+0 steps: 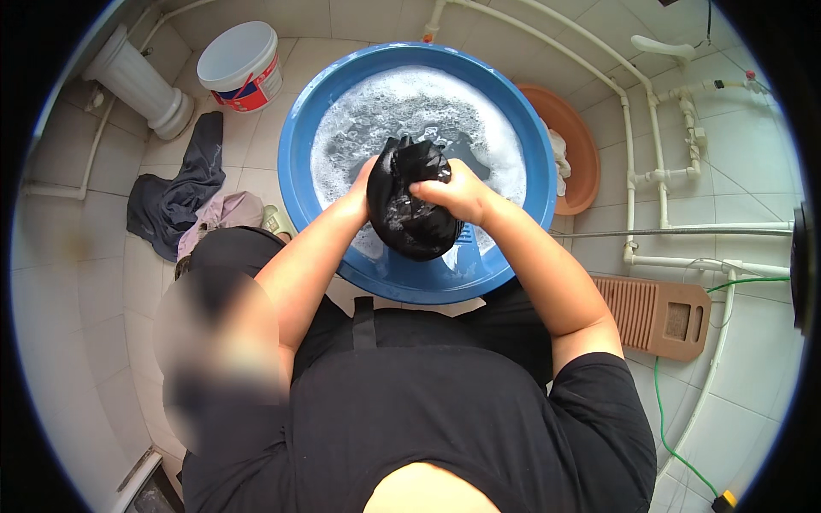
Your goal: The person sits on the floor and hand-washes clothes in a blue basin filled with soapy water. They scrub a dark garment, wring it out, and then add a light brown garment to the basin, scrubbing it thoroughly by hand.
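Above the blue washtub (304, 94), a bunched, wet, black piece of clothing (410, 214) is held between my two hands. My left hand (363, 186) grips its left side, with most of the fingers hidden by the fabric. On the other side, my right hand (462, 193) is closed on it, the thumb pressed over the front. The fabric shines with water, and its exact kind does not show. White suds (496, 128) float on grey water in the tub. Part of a blue ridged surface shows at the tub's near side, just under the cloth.
A white bucket (238, 56) stands far left, near dark clothing (192, 184) and a pink cloth (231, 211) on the tiles. Right of the tub sits an orange basin (586, 162) with white cloth. A brown washboard (641, 312) lies near white wall pipes (630, 171). A blurred patch covers the lower left.
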`<control>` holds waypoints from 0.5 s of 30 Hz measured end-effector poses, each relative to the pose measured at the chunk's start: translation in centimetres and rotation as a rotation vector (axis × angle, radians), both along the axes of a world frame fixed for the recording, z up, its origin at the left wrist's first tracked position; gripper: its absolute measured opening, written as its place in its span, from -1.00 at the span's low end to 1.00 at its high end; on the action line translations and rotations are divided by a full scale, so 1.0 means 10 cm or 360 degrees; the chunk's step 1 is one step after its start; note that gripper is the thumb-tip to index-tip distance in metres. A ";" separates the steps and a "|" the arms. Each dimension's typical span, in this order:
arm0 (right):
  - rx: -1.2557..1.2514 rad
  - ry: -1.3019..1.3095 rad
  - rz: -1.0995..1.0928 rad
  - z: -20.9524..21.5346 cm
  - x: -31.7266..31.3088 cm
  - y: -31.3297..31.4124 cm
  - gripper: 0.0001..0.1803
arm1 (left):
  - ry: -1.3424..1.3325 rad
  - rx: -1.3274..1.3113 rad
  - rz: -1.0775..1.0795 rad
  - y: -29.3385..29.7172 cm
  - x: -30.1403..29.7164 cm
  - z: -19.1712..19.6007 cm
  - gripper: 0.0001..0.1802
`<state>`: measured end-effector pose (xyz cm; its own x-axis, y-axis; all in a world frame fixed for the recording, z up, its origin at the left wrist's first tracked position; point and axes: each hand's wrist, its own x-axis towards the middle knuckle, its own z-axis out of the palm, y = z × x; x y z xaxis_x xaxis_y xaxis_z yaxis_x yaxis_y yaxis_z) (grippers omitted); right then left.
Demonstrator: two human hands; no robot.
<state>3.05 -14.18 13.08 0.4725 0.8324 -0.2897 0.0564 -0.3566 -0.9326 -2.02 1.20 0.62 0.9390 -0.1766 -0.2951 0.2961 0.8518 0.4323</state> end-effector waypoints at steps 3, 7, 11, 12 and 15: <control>-0.0210 -0.0179 0.0051 -0.06 -0.03 -0.03 -0.64 | -0.0019 0.0783 -0.0096 0.01 -0.07 0.07 -0.70; -0.0156 -0.0321 0.0063 -0.11 -0.12 -0.12 -0.64 | -0.0066 0.1751 -0.0209 -0.02 -0.15 0.14 -0.62; 0.0007 -0.0051 -0.0055 -0.26 -0.13 -0.26 -0.56 | 0.0271 0.1186 -0.0149 -0.16 -0.19 0.29 -0.60; 0.0257 0.0128 -0.0230 -0.36 -0.11 -0.28 -0.57 | 0.0316 0.0973 -0.0051 -0.18 -0.19 0.25 -0.62; 0.0536 0.1380 -0.0725 -0.30 0.15 -0.53 -0.60 | 0.0080 0.0672 -0.0044 -0.17 -0.20 0.23 -0.69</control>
